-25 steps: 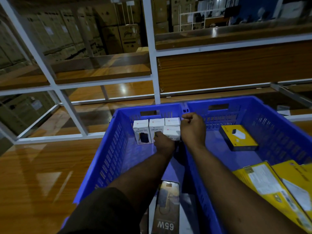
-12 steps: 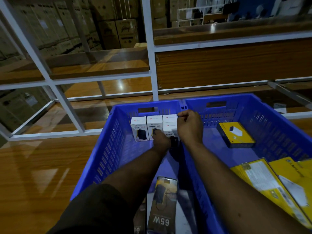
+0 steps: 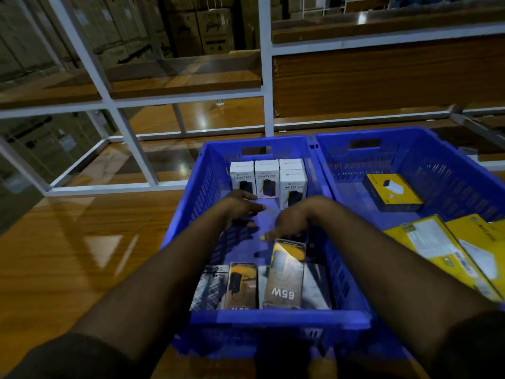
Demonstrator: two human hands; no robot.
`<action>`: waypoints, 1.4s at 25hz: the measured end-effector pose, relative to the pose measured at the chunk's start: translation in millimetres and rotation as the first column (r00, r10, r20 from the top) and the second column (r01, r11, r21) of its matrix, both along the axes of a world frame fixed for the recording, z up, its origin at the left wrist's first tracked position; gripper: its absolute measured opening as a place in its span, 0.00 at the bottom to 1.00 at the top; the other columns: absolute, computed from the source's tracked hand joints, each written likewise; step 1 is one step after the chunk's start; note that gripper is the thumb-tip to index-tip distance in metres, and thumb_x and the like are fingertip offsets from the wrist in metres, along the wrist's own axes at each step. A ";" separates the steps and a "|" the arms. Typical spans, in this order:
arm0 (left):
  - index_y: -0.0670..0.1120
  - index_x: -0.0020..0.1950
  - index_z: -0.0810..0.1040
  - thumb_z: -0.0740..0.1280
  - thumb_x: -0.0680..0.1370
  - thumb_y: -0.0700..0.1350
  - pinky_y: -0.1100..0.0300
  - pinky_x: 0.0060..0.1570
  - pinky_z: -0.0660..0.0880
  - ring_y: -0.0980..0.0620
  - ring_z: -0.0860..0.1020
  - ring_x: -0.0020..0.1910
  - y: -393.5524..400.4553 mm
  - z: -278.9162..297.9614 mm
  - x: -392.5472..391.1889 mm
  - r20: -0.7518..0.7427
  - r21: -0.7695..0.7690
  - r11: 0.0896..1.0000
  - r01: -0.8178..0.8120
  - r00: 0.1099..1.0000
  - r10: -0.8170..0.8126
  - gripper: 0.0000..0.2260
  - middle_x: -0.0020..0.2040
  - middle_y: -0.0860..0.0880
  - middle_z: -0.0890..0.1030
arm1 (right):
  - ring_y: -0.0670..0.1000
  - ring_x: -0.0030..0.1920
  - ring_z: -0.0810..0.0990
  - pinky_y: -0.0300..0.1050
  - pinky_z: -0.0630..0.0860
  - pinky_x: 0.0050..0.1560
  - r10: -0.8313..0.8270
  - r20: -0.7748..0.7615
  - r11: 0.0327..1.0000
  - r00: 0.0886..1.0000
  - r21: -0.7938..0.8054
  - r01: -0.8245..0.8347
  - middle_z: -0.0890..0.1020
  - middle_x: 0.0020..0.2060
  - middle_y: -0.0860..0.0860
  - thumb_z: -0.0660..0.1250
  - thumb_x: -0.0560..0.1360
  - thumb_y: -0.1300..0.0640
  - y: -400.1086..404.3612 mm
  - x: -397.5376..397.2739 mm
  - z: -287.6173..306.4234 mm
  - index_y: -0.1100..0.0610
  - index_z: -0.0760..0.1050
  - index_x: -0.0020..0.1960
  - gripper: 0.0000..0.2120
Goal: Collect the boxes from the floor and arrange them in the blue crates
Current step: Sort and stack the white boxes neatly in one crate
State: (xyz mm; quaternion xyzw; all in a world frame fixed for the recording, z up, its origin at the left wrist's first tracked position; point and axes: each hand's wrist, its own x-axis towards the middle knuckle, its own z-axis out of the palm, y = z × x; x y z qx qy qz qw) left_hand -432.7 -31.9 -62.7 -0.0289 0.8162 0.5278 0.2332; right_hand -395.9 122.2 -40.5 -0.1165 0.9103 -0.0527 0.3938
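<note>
Just below right hand (image 3: 291, 224): 65W box (image 3: 285, 272).
</note>
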 end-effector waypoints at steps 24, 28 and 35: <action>0.45 0.57 0.79 0.73 0.73 0.59 0.43 0.52 0.81 0.45 0.81 0.58 -19.1 6.4 -4.1 0.298 0.292 0.944 -0.154 0.953 0.063 0.21 0.59 0.43 0.82 | 0.61 0.37 0.80 0.52 0.79 0.31 -0.728 0.570 -0.234 0.381 -0.729 0.643 0.77 0.49 0.63 0.60 0.76 0.61 30.9 -24.5 -0.4 0.58 0.69 0.58 0.11; 0.46 0.54 0.80 0.72 0.74 0.56 0.51 0.46 0.81 0.50 0.82 0.45 -17.7 11.7 -7.9 0.245 0.460 0.857 -0.233 0.961 0.130 0.16 0.50 0.46 0.84 | 0.59 0.43 0.81 0.58 0.81 0.48 -0.655 0.609 -0.243 0.447 -0.729 0.640 0.82 0.50 0.59 0.62 0.76 0.63 30.9 -19.0 5.7 0.59 0.75 0.58 0.11; 0.48 0.55 0.79 0.62 0.78 0.63 0.39 0.51 0.77 0.43 0.80 0.53 -16.8 24.4 -3.9 0.232 0.578 0.769 -0.273 0.959 0.165 0.20 0.51 0.44 0.82 | 0.50 0.54 0.76 0.41 0.81 0.45 -0.743 -0.116 0.366 0.660 -0.895 0.255 0.75 0.58 0.52 0.75 0.68 0.68 13.4 -3.8 15.6 0.55 0.68 0.63 0.28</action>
